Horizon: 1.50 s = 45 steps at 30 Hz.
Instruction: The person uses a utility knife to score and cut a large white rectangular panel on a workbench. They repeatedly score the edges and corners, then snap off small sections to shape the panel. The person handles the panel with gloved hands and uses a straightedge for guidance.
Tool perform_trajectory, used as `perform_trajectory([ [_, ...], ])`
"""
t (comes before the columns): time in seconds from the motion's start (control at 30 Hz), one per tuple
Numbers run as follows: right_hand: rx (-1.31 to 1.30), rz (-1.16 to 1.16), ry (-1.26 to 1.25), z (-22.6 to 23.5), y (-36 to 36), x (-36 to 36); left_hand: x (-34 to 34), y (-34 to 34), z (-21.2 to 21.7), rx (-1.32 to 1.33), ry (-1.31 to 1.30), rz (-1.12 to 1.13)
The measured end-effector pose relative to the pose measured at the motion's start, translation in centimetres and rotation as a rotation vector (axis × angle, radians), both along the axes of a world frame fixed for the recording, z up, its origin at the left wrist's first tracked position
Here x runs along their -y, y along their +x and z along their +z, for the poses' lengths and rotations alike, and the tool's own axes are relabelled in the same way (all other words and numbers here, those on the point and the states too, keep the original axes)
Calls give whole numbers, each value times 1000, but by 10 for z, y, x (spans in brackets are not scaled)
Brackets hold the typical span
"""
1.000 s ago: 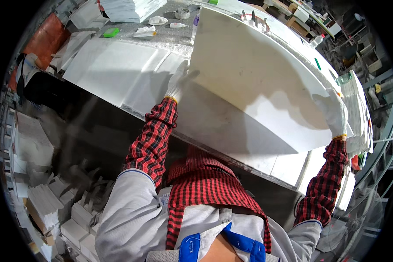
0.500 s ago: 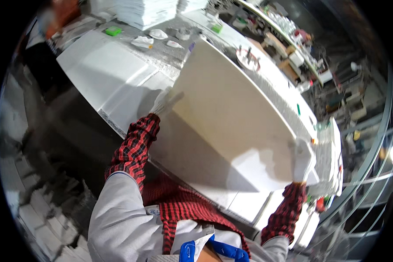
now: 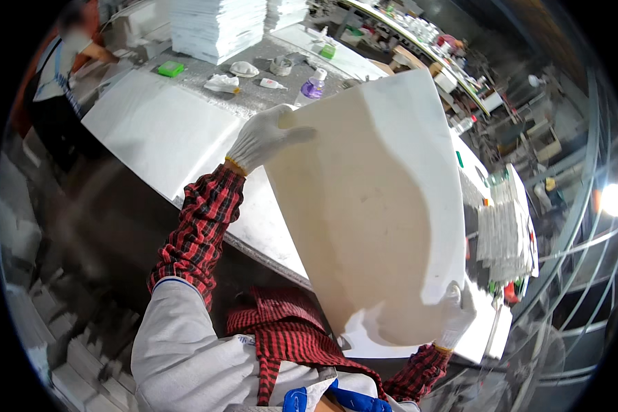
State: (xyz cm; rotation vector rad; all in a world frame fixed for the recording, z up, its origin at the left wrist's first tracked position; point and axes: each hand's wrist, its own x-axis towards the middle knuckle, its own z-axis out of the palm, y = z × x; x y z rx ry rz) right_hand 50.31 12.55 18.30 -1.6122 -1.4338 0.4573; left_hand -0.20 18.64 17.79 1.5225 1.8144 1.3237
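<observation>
Large cream-white sheet (image 3: 378,206), held up tilted above the white worktable (image 3: 158,130), between both gloved hands. Left hand (image 3: 264,137) in a white knit glove at the sheet's upper left edge, fingers together and clamped over that edge, thumb side hidden behind. Right hand (image 3: 454,317), also gloved, at the lower right corner, fingers closed on the sheet's edge. Red-and-black plaid sleeves (image 3: 199,226) on both forearms. Beyond the sheet on the grey tabletop: a purple bottle (image 3: 314,86), a green block (image 3: 170,68), a crumpled glove (image 3: 221,83), a tape roll (image 3: 279,66). Tall stack of white sheets (image 3: 216,27) farther back. Another person (image 3: 58,62) at the far left.
</observation>
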Motion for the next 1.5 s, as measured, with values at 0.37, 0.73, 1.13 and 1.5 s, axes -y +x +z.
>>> perform_trajectory([
  [0.37,-511,-174,-11,-175,-21,132,-24,63,52,-456,79,-261],
  [0.73,-580,-172,-282,-281,-106,172,-38,73,38,-661,-8,-418],
  [1.13,-518,-109,-498,-325,-101,174,-62,78,-2,-834,-185,-431],
  [1.5,-501,-33,-544,-303,-116,172,-78,93,-24,-546,35,-595],
])
